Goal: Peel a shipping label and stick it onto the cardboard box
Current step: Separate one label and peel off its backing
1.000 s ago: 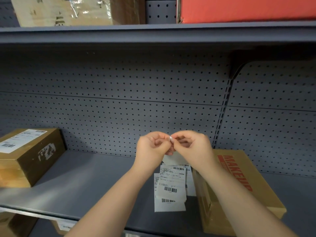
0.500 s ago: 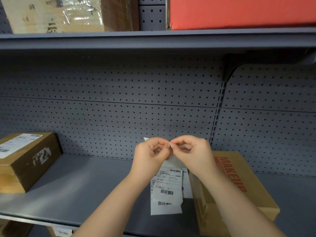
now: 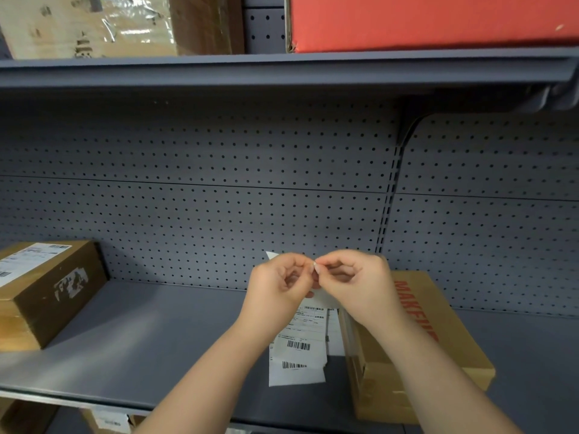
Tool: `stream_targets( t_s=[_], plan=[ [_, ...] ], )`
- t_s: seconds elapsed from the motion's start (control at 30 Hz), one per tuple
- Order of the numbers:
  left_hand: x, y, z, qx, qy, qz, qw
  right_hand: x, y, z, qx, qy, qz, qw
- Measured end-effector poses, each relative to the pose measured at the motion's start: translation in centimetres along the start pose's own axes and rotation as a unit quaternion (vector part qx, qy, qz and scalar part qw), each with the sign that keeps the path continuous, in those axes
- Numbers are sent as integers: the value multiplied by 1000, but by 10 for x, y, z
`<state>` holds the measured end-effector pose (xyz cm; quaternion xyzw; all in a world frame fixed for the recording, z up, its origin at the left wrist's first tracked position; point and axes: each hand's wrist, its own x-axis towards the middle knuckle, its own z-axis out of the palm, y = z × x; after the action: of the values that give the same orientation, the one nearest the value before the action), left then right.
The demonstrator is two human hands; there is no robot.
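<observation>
On the grey shelf (image 3: 131,339), just beside the near-left corner of the cardboard box (image 3: 438,349) printed in red, a shipping label (image 3: 324,297) is held up between two hands. The fingers of the left hand (image 3: 279,285) and the right hand (image 3: 354,281) are pinched narrowly together on the label's top edge, where the peel appears to be being started. A white corner (image 3: 272,255) is seen poking up behind the left hand. Whether face and backing have yet been parted cannot be told; the pinch point is hidden by the knuckles. More printed labels (image 3: 297,349) are left lying on the shelf at the box's left side, partly covered by the wrists. Next, the layers would need to be drawn apart and the sticky sheet carried right, onto the box's top. A second box (image 3: 47,292), already labelled, is cut off well to the left.
</observation>
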<state>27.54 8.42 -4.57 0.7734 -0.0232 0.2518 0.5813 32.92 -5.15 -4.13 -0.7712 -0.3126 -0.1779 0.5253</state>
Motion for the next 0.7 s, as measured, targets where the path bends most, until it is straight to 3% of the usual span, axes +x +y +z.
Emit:
stream_targets(
  t_s=[0.7],
  plan=[
    [-4, -1, 1, 19, -3, 1, 1000, -2, 1, -5, 71, -35, 52, 996]
  ],
)
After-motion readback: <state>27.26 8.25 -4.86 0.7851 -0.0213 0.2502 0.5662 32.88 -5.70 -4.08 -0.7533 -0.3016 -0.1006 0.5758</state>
